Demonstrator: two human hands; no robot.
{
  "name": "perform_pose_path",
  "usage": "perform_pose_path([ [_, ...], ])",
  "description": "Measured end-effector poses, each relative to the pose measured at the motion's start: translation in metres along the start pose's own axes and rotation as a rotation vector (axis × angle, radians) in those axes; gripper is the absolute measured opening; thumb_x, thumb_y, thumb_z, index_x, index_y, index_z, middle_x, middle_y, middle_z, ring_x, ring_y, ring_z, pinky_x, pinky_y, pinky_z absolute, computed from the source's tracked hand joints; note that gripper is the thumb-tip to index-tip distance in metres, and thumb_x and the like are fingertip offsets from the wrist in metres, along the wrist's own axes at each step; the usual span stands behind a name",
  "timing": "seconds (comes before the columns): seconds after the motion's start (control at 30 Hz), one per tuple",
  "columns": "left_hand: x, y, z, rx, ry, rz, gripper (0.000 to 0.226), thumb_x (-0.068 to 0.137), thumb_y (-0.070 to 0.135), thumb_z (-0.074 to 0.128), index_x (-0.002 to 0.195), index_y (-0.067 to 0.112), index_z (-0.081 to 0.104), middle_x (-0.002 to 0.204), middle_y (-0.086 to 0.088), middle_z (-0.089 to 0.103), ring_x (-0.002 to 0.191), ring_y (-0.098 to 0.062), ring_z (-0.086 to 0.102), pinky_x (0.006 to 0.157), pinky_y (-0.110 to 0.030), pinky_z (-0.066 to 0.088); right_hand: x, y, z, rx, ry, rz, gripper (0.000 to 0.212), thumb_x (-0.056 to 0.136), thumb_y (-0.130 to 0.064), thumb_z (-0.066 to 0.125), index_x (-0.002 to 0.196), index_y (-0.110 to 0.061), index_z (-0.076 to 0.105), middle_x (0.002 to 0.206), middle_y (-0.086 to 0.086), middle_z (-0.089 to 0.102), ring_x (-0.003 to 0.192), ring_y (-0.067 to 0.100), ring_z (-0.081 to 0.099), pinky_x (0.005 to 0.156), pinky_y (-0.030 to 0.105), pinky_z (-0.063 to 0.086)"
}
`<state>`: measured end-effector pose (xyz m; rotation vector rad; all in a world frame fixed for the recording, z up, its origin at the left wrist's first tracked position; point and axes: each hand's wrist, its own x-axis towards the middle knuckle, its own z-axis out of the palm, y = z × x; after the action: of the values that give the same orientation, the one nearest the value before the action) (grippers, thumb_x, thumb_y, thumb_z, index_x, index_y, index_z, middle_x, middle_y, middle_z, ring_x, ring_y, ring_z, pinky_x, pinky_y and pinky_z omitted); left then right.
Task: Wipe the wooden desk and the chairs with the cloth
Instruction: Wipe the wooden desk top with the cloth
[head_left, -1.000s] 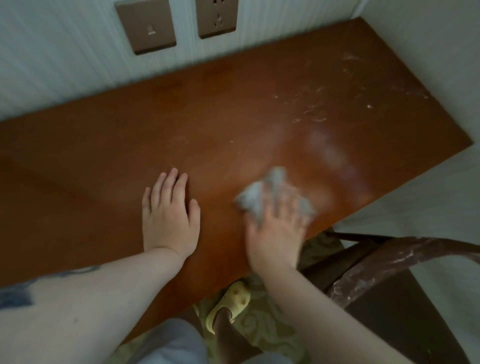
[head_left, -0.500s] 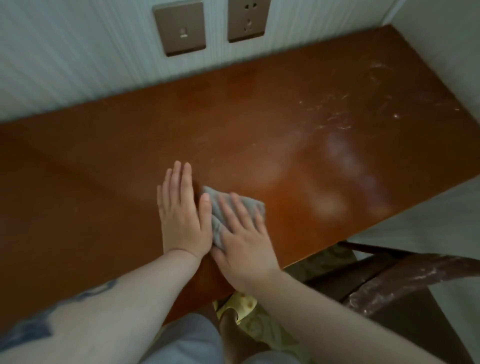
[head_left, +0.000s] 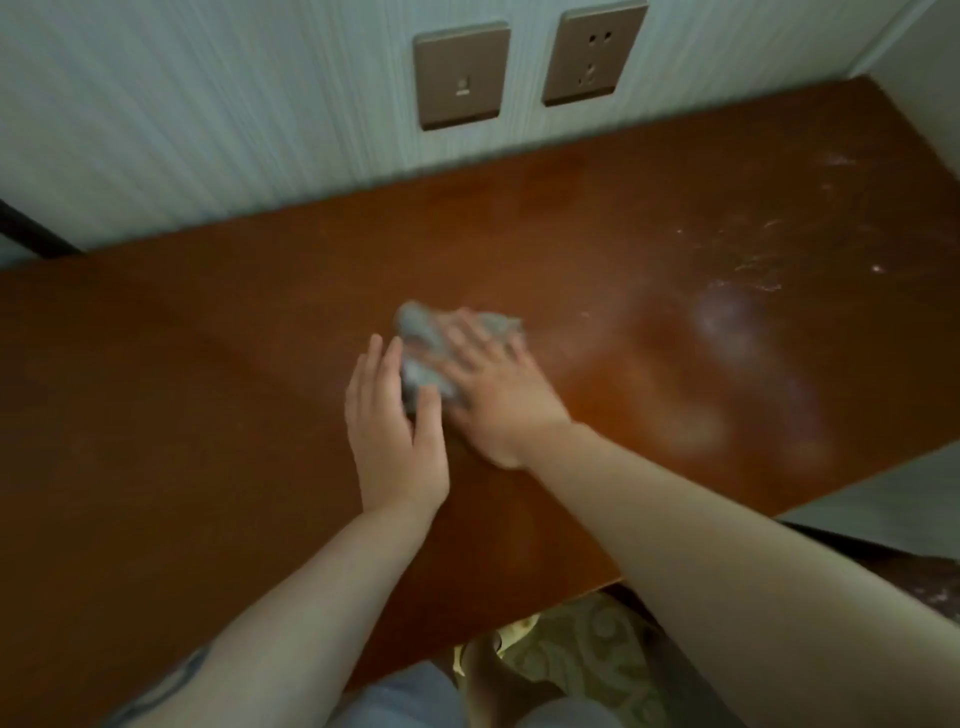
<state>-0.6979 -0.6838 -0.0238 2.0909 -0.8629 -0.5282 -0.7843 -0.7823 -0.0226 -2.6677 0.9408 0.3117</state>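
A crumpled grey cloth (head_left: 428, 353) lies on the reddish-brown wooden desk (head_left: 208, 374) near its middle. My right hand (head_left: 498, 389) presses flat on the cloth with straight fingers; it is blurred. My left hand (head_left: 395, 431) rests flat on the desk just left of the cloth, its thumb and index finger touching the cloth's edge. White dust smears and specks (head_left: 753, 270) cover the desk's right part. A dark chair (head_left: 924, 582) shows only as an edge at the lower right.
A pale striped wall (head_left: 208, 130) backs the desk, with a switch plate (head_left: 460, 75) and a socket plate (head_left: 592, 57). A second wall (head_left: 930, 62) closes the right corner. Patterned floor (head_left: 582, 654) and my legs show below the desk's front edge.
My right hand swept the cloth from the right toward my left hand, then pushed it further from the desk's front edge. The left hand stayed flat. The view shifted left.
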Motion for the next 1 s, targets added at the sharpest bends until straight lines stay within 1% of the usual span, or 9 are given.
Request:
perform_pose_path([
  [0.1,0.022,-0.006,-0.011,0.115,-0.014,-0.002,0.049,0.1,0.035,0.037,0.148,0.027,0.03,0.157,0.011,0.02,0.145,-0.007,0.009,0.119,-0.043,0.011,0.002,0.04,-0.004,0.218,0.193,0.677,0.062,0.099,-0.051,0.025,0.151,-0.037,-0.005,0.16,-0.001,-0.01,0.146,0.022,-0.014,0.116,0.054,0.001],
  [0.17,0.033,-0.008,-0.01,0.128,-0.018,0.015,0.05,0.099,0.039,0.033,0.148,0.027,0.031,0.157,0.01,0.02,0.145,-0.008,0.008,0.12,-0.041,0.008,-0.019,0.025,0.006,0.2,0.232,0.861,0.063,0.098,-0.053,0.021,0.15,-0.036,-0.01,0.16,0.002,-0.014,0.145,0.024,-0.018,0.116,0.055,-0.001],
  [0.33,0.038,-0.012,-0.002,0.206,0.012,0.097,0.058,0.094,0.04,0.024,0.143,0.016,0.042,0.151,-0.002,0.038,0.143,-0.015,0.023,0.119,-0.037,0.009,-0.008,-0.046,0.008,0.097,0.061,0.071,0.065,0.098,-0.044,0.033,0.149,-0.04,-0.007,0.157,-0.006,-0.021,0.141,0.019,-0.028,0.115,0.051,-0.011],
  [0.4,0.037,-0.011,-0.002,0.242,-0.008,0.115,0.058,0.093,0.041,0.026,0.142,0.016,0.043,0.149,-0.002,0.04,0.143,-0.017,0.024,0.119,-0.041,0.012,0.017,-0.018,-0.007,0.073,-0.007,0.032,0.062,0.099,-0.044,0.032,0.148,-0.044,-0.006,0.157,-0.01,-0.019,0.142,0.015,-0.025,0.116,0.048,-0.01],
  [0.6,0.036,-0.009,0.0,0.48,-0.13,0.17,0.058,0.093,0.051,0.02,0.143,0.029,0.039,0.156,0.007,0.027,0.146,-0.012,0.01,0.119,-0.043,-0.001,-0.039,0.051,0.002,0.235,0.247,1.071,0.062,0.097,-0.056,0.02,0.148,-0.042,-0.012,0.16,-0.001,-0.014,0.145,0.02,-0.018,0.116,0.053,-0.002],
  [0.67,0.037,-0.009,0.001,0.503,-0.126,0.162,0.056,0.093,0.049,0.024,0.142,0.028,0.04,0.155,0.006,0.029,0.146,-0.014,0.012,0.118,-0.045,0.002,-0.057,0.017,0.011,0.2,0.198,0.973,0.063,0.096,-0.057,0.019,0.145,-0.043,-0.017,0.158,-0.002,-0.02,0.143,0.021,-0.023,0.116,0.051,-0.005],
  [0.83,0.037,-0.006,0.002,0.529,-0.123,0.161,0.055,0.089,0.045,0.031,0.138,0.024,0.045,0.152,0.001,0.035,0.144,-0.019,0.019,0.116,-0.05,0.009,-0.034,0.015,0.0,0.147,0.079,0.18,0.06,0.096,-0.055,0.031,0.148,-0.048,0.001,0.158,-0.013,-0.013,0.142,0.013,-0.023,0.115,0.046,-0.011],
  [0.9,0.036,-0.007,0.002,0.513,-0.129,0.154,0.054,0.09,0.045,0.033,0.139,0.024,0.045,0.153,0.003,0.033,0.144,-0.017,0.017,0.117,-0.05,0.007,-0.04,0.044,-0.001,0.205,0.127,0.438,0.061,0.096,-0.053,0.035,0.148,-0.048,0.003,0.157,-0.013,-0.013,0.142,0.011,-0.022,0.117,0.05,-0.004],
  [1.0,0.035,-0.006,0.0,0.454,-0.125,0.17,0.051,0.09,0.042,0.038,0.137,0.024,0.046,0.153,0.004,0.032,0.145,-0.015,0.015,0.118,-0.048,0.003,-0.074,0.037,0.021,0.307,0.309,1.157,0.062,0.097,-0.055,0.026,0.149,-0.042,-0.004,0.16,-0.002,-0.011,0.145,0.019,-0.017,0.117,0.053,0.0],
])
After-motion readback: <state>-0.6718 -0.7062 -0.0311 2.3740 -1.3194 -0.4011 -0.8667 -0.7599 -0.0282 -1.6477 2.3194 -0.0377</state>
